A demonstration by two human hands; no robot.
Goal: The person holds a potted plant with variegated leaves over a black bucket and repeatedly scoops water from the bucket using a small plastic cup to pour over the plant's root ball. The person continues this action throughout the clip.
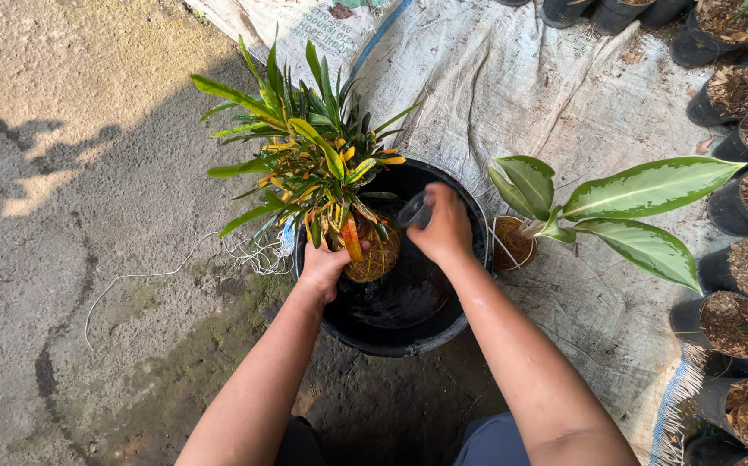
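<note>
We see the croton plant [314, 164] held over the black tub [460, 319], its bare root ball [374, 257] wet, crumbly, probably top-heavy; best gripped low at the stem base. Left hand [324, 269] closed there. Right hand [443, 229] wrapped around a clear plastic cup [414, 210]. A pale-leaved plant [616, 203] sits beside on sacking [529, 95].

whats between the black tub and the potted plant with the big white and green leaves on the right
In the head view, nothing stands between the round black plastic tub and the white-and-green broad-leaved plant in its small brown pot: the pot sits right against the tub's rim on the pale woven sack sheet.
</note>
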